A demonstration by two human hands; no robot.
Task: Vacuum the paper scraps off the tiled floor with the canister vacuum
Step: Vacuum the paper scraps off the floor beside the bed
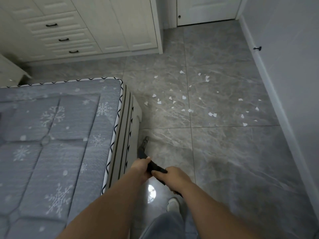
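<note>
Several white paper scraps [189, 110] lie scattered over the grey tiled floor [224, 161] ahead of me. Both hands hold a black vacuum wand [156, 167] that points forward and down beside the bed's corner. My left hand [140, 168] grips the wand further forward. My right hand [174, 177] grips it behind, near its rear end. The wand's tip [145, 139] is well short of the scraps. The canister itself is out of view.
A bed with a grey snowflake mattress [51, 144] fills the left. White drawers and wardrobe [77, 31] stand at the back left, a white door [207, 11] at the back. A grey wall [293, 83] with a doorstop [257, 48] bounds the right. My shoe [173, 204] is below.
</note>
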